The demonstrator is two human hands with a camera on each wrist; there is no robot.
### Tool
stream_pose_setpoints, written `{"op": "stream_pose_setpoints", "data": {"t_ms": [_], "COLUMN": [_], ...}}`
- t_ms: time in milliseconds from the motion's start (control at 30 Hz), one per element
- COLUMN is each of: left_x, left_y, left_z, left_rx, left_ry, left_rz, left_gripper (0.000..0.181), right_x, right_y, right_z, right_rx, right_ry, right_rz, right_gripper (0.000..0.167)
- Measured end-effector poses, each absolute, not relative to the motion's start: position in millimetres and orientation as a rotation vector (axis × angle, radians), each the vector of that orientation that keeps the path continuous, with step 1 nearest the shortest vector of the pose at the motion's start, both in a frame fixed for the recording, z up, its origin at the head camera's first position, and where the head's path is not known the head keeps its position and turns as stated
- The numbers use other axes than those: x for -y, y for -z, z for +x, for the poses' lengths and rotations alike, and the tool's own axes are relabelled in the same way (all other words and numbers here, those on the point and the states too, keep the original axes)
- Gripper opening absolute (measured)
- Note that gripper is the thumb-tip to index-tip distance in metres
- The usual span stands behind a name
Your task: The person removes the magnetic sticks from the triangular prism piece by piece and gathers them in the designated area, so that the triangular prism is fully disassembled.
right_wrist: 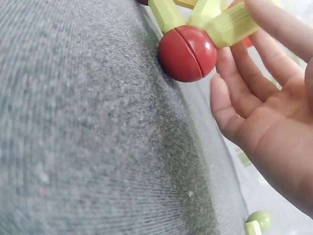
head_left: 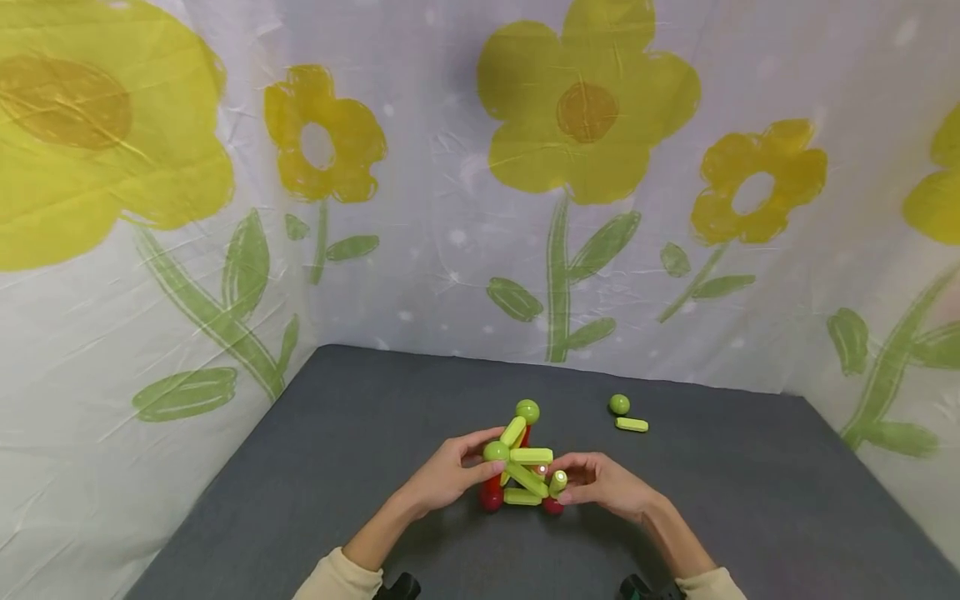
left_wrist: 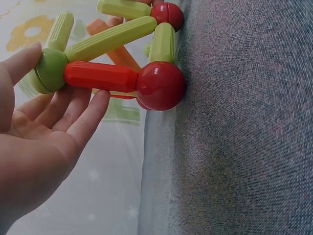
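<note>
A framework of ribbed sticks and balls stands on the dark table, one green ball [head_left: 527, 410] at its far top. My left hand [head_left: 446, 473] grips its nearer green ball [left_wrist: 51, 71] between thumb and fingers. From that ball a red stick [left_wrist: 102, 77] runs down to a red ball [left_wrist: 161, 85], and a yellow-green stick [head_left: 532, 456] points rightward with its end free. My right hand [head_left: 611, 485] pinches another yellow-green stick [right_wrist: 234, 25], which rises from the right-hand red ball [right_wrist: 187, 53]. In the left wrist view, an orange stick [left_wrist: 124, 56] shows behind, partly hidden.
Farther back to the right on the grey tabletop [head_left: 405, 392] lie a loose green ball [head_left: 618, 404] and a loose yellow-green stick [head_left: 632, 425]. A flower-printed cloth [head_left: 435, 275] hangs along the table's back and sides.
</note>
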State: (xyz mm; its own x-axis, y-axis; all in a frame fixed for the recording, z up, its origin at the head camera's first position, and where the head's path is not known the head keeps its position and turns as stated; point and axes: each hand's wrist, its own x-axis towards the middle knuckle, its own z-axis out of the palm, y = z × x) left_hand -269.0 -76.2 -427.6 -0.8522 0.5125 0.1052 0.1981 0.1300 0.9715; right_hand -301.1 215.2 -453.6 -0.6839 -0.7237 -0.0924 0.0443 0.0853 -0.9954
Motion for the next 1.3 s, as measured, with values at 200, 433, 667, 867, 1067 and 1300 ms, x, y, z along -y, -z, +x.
{"op": "stream_pose_setpoints", "data": {"t_ms": [200,433,667,867,1067,1300], "left_x": [76.3,76.1,75.5,74.9,75.8,76.8], "left_y": [427.6,427.5,424.5,423.6,427.2,428.8], "left_z": [-268.8,-269.7,-267.9,-268.5,-270.8,-271.4], "left_rx": [-2.147,-2.152,-2.150,-2.165,-2.188,-2.191], "left_ry": [-1.785,-1.781,-1.787,-1.785,-1.769,-1.769], "left_rz": [0.707,0.728,0.732,0.726,0.715,0.712], "left_gripper": [0.057,0.057,0.055,0.056,0.056,0.058], "right_x": [-214.1,-215.3,-216.9,-217.8,-216.7,-215.3], "right_y": [453.8,454.2,456.2,458.8,458.8,455.9], "right_z": [-300.6,-301.6,-302.8,-303.6,-304.2,-305.4], "right_rx": [-1.878,-1.962,-1.985,-1.990,-1.970,-2.059], "right_ry": [1.657,1.648,1.649,1.688,1.846,2.062], "right_rz": [-0.687,-0.671,-0.669,-0.672,-0.669,-0.568], "right_gripper": [0.036,0.034,0.035,0.037,0.044,0.039]}}
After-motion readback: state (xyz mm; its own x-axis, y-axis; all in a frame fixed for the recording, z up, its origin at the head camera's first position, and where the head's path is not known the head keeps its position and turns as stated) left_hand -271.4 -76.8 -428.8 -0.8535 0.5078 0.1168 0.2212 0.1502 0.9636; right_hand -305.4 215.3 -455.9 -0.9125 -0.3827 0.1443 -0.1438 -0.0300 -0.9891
